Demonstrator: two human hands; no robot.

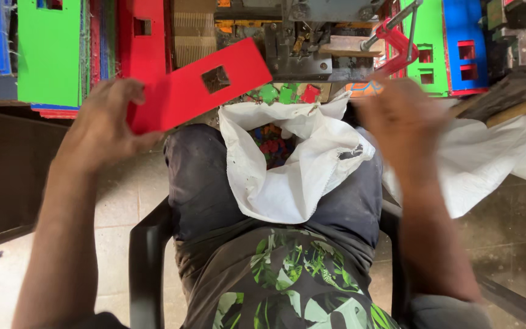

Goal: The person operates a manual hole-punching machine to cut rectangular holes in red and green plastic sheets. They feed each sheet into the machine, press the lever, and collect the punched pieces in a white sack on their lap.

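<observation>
The red sheet with a small square hole in it is sticking out to the right from the left hand, which is gripping its left end so the holed end is reaching toward the metal press. Just below the red sheet, a white sack is sitting open on the person's lap, and small colourful cut-out bits are lying inside it. The right hand is hovering to the right of the sack and is too blurry to tell if it is open, and a red clamp is standing above it.
</observation>
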